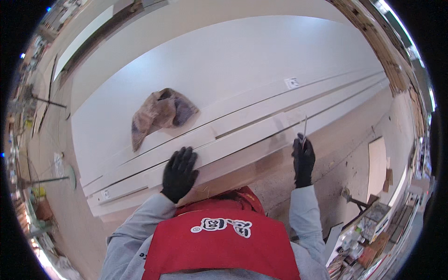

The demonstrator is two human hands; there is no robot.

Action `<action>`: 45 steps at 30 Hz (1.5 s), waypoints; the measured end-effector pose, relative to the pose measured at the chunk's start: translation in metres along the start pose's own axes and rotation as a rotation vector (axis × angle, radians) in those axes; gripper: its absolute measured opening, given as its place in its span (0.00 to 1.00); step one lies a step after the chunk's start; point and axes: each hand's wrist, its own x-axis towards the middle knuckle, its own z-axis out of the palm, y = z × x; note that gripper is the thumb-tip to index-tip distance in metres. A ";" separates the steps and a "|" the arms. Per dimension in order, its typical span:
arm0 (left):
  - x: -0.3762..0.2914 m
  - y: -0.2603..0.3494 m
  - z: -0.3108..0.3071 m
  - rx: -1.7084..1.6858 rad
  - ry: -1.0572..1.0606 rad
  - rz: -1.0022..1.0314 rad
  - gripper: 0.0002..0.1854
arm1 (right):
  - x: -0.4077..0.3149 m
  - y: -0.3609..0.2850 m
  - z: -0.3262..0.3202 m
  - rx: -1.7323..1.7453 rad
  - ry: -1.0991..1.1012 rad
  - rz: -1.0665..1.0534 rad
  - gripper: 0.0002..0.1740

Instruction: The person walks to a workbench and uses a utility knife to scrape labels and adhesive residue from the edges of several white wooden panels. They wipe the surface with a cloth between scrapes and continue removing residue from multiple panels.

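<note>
My left hand, in a black glove, rests flat on the white strips with its fingers slightly spread and nothing in it. A slim tool with a narrow metal blade points away from me in my right hand, also gloved in black. My fingers hide its handle, so its exact kind cannot be told. Several long white strips lie side by side along the near edge of a large white panel. A crumpled brown-grey cloth lies on the panel, beyond my left hand.
A small printed label sits near the strips, and another label lies at the left. Rough timber borders the panel's right end. An open-topped box of bottles and small items stands at lower right, near a pale board.
</note>
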 end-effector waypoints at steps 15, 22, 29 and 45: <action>-0.117 -0.080 -0.013 -0.307 0.308 -0.322 0.19 | 0.038 -0.052 0.031 0.072 -0.188 -0.005 0.16; -0.083 -0.091 -0.031 -0.015 0.147 -0.426 0.20 | 0.067 -0.061 0.062 -0.567 -0.246 -0.208 0.20; -0.055 -0.037 -0.003 -0.157 0.195 -0.419 0.46 | 0.073 -0.029 0.058 -0.654 -0.178 -0.427 0.25; -0.095 -0.064 -0.013 -0.160 0.242 -0.423 0.37 | -0.042 -0.071 0.062 0.484 -0.384 0.215 0.23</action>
